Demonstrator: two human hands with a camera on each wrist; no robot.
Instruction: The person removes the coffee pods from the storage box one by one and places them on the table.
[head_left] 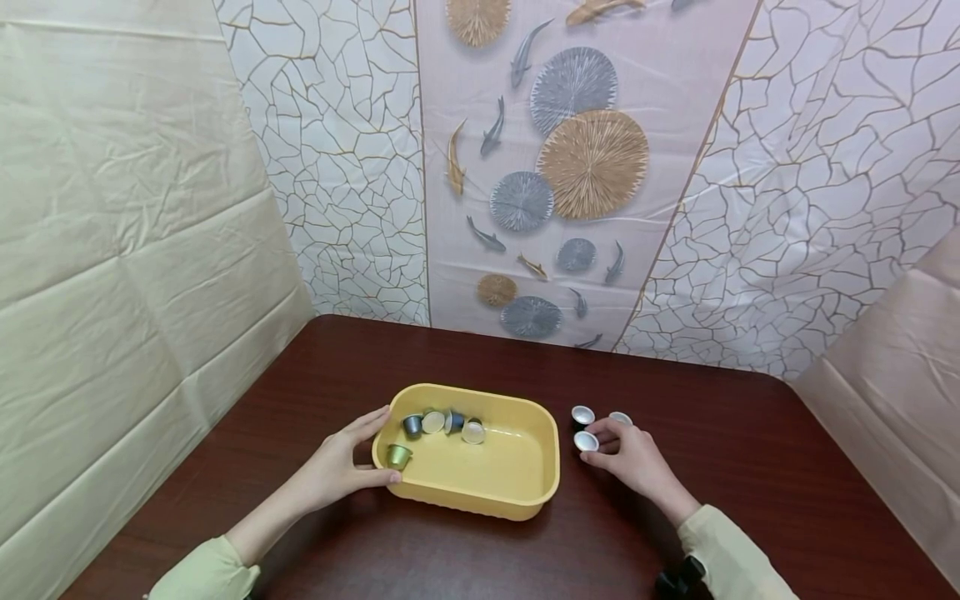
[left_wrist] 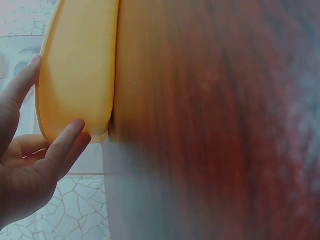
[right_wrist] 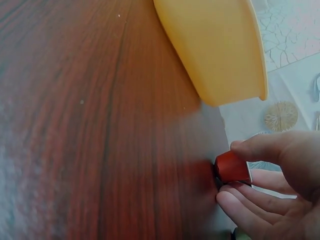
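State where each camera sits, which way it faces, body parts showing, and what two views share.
Head: worn there, facing forward and down at yellow tray; left hand, right hand, sleeves show.
Left wrist: worn there, facing the tray's wall; left hand shows.
Right wrist: worn there, facing the red capsule; right hand shows.
Wrist views share tray and tabletop.

Eight capsules (head_left: 587, 442), one tub (head_left: 510, 467)

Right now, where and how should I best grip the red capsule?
I'd pinch the red capsule by its side wall, just under the rim, the right hand coming from the near right. It appears lid-up, narrow end toward the table, so the wider rim should resist slipping, and two more capsules sit beyond it.
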